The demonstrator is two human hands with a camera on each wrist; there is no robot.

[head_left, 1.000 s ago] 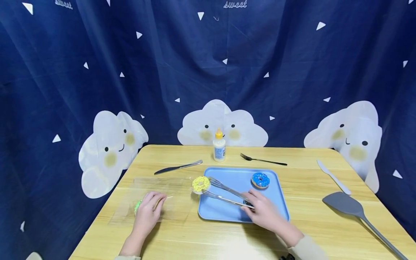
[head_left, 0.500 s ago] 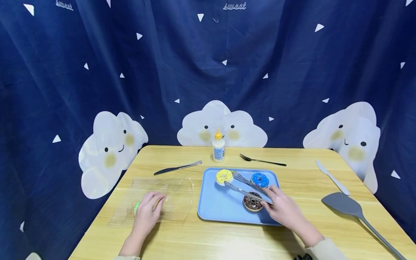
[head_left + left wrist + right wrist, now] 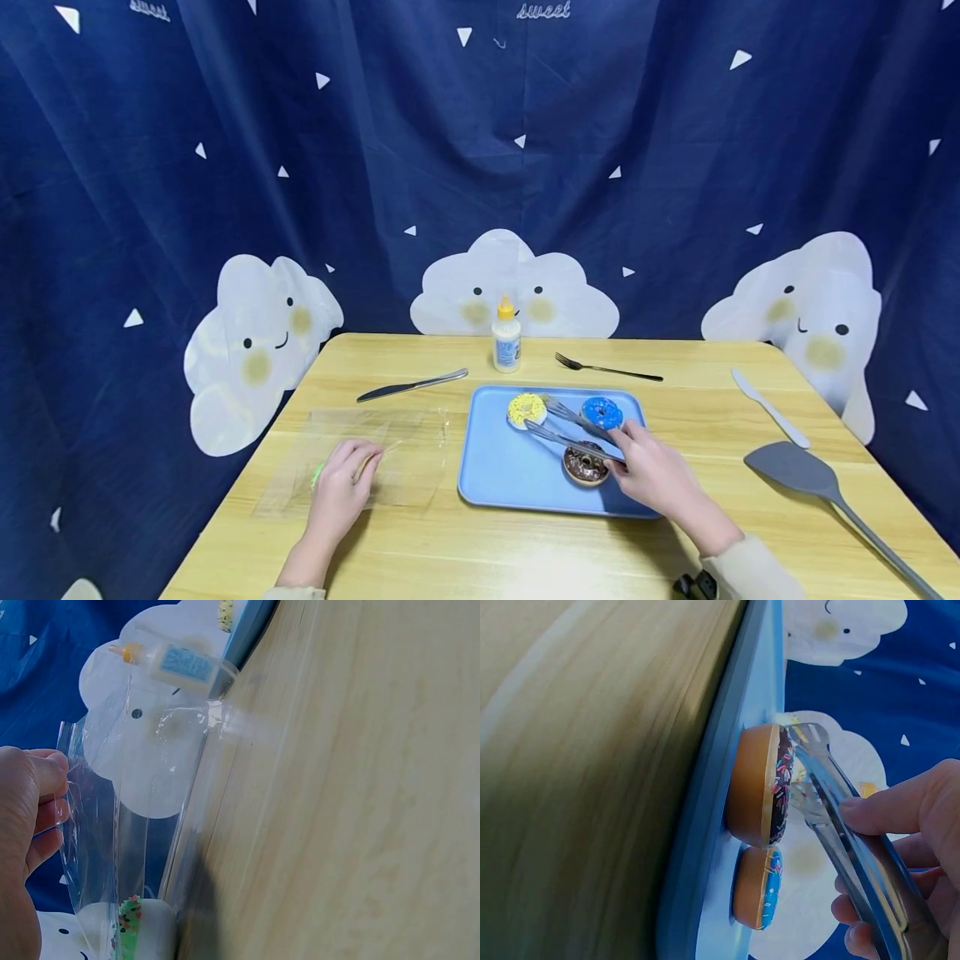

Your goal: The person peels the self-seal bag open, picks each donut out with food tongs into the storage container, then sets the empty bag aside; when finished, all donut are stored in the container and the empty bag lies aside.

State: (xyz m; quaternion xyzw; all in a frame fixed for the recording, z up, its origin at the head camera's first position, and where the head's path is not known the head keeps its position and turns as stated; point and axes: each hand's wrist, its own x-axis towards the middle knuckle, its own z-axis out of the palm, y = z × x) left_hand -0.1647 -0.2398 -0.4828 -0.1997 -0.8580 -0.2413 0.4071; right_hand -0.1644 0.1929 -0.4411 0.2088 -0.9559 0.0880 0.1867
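On the blue tray (image 3: 510, 479) lie a yellow donut (image 3: 527, 410) at the back left, a blue donut (image 3: 602, 412) at the back right and a chocolate donut (image 3: 586, 464) nearer the front. My right hand (image 3: 652, 467) grips metal tongs (image 3: 573, 442), their tips beside the yellow donut; in the right wrist view the tongs (image 3: 862, 862) pass by the chocolate donut (image 3: 757, 787). My left hand (image 3: 341, 483) pinches the edge of a clear plastic bag (image 3: 408, 458). A green donut (image 3: 129, 930) shows inside the bag in the left wrist view.
Behind the tray stands a white glue bottle (image 3: 506, 346). A dark-bladed knife (image 3: 412, 386) lies at the back left and a fork (image 3: 607, 370) at the back right. Farther right are a white knife (image 3: 770, 408) and a grey spatula (image 3: 795, 471).
The yellow donut has moved right from beside the bag onto the tray. My right hand and the tongs have shifted right, uncovering the chocolate donut. My left hand stays where it was.
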